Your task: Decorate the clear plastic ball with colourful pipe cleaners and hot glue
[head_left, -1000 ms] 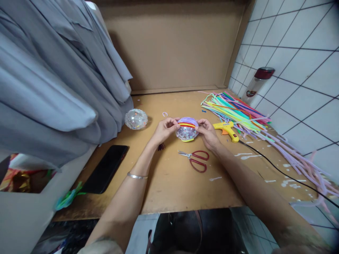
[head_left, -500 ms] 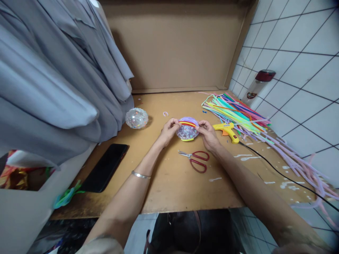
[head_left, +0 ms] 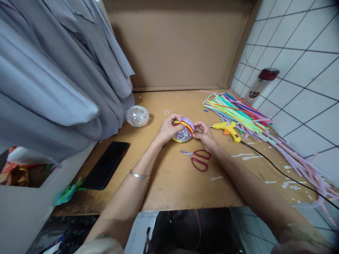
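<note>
Watching through the head camera, I saw the left hand (head_left: pixel 169 128) gripping a clear, rounded, speckled ball (head_left: pixel 183 135) between thumb and fingers, just above the middle of the tan wooden table (head_left: pixel 169 192). The right hand (head_left: pixel 203 135) was at the ball's right edge with its fingers bent; I could not tell whether they pinched anything.

Soft purple fuzzy strips (head_left: pixel 187 121) already covered the top of the ball, and thin red and yellow bands (head_left: pixel 189 127) curved beneath them. Below those, the see-through, glittery surface was mostly uncovered, so I judged the covering to be only partly done.

Nearer the table's front edge lay metal scissors with red looped handles (head_left: pixel 200 160). To the right, a yellow plastic glue gun (head_left: pixel 228 128) pointed toward the right hand, close to a loose bundle of multicoloured fuzzy stems (head_left: pixel 237 111). Well to the left sat a second clear, rounded ball (head_left: pixel 138 116), bumpy and colour-flecked, with no strips that I could see, and a flat black phone (head_left: pixel 106 165).
</note>
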A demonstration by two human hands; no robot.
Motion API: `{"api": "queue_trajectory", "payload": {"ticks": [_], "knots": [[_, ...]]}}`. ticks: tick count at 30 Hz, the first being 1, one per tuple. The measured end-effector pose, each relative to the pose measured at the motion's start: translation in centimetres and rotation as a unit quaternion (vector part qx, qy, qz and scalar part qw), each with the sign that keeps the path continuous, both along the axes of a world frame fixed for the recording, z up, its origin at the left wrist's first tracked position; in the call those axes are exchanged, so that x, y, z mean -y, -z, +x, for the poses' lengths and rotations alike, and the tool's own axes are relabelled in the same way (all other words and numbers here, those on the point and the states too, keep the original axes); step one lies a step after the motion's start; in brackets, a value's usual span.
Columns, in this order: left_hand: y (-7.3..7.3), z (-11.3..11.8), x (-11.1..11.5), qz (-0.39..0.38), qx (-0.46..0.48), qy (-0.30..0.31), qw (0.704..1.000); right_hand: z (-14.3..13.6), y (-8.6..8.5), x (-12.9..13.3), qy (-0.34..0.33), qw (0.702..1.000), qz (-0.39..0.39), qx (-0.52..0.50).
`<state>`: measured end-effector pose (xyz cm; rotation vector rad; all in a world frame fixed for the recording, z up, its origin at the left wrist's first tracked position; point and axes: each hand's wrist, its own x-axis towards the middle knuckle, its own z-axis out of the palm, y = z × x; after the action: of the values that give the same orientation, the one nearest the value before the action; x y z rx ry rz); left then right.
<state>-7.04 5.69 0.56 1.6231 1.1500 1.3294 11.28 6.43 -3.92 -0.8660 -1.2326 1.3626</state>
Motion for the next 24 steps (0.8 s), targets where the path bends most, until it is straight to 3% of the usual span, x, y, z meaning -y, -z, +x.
{"api": "queue_trajectory", "payload": {"ticks": [8,16,24], "knots": [[-0.2,1.1,0.6,0.008,-0.039,0.022,0.999,0.1,-1.3,1.1,0.009,0.996,0.085,0.015],[0.1,1.0,0.5,0.019,-0.057,0.036,0.998,0.6,-1.6,0.6,-0.009,0.996,0.088,0.032],[0.1,0.4,0.2,-0.011,0.031,0.099,0.995,0.9,-1.6,0.5,-0.008,0.995,0.096,0.025]]}}
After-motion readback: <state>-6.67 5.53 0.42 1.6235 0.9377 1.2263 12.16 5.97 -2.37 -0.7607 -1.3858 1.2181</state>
